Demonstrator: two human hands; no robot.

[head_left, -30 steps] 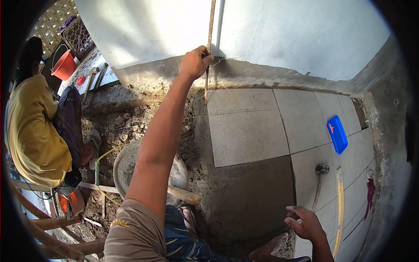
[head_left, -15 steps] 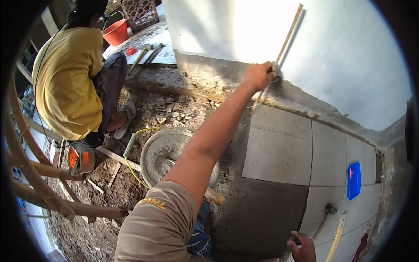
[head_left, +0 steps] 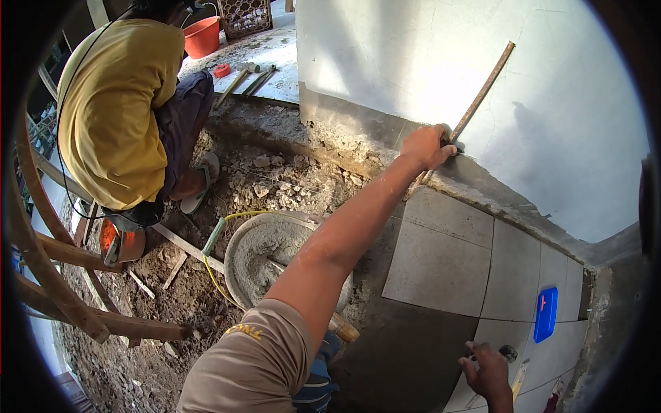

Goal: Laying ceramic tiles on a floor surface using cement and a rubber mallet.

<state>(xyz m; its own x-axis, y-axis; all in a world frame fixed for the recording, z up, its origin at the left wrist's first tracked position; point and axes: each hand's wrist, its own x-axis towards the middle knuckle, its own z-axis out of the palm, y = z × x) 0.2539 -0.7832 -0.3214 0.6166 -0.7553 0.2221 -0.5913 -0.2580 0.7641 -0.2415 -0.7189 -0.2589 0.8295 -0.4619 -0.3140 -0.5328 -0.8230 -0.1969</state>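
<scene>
My left hand (head_left: 427, 146) reaches far forward and is closed around a long thin wooden stick (head_left: 483, 89). The stick leans against the white wall, and its foot stands on the grey cement ledge above the laid grey floor tiles (head_left: 441, 265). My right hand (head_left: 490, 372) is low at the bottom edge, fingers curled, resting where dark wet mortar (head_left: 406, 358) meets the tiles. A small round metal piece (head_left: 509, 353) and a yellow strip (head_left: 518, 377) lie just beside it. Whether this hand holds anything is hidden.
A person in a yellow shirt (head_left: 113, 110) crouches at the upper left on rubble. A round basin of grey mortar (head_left: 272, 251) sits under my arm. A blue rectangular object (head_left: 545, 313) lies on the tiles. Wooden poles (head_left: 62, 282) cross the left; an orange bucket (head_left: 202, 36) stands behind.
The view has swung left and down, bringing the crouching person more into sight. My left hand has stayed on the stick, which now appears more tilted. My right hand stays low on the floor.
</scene>
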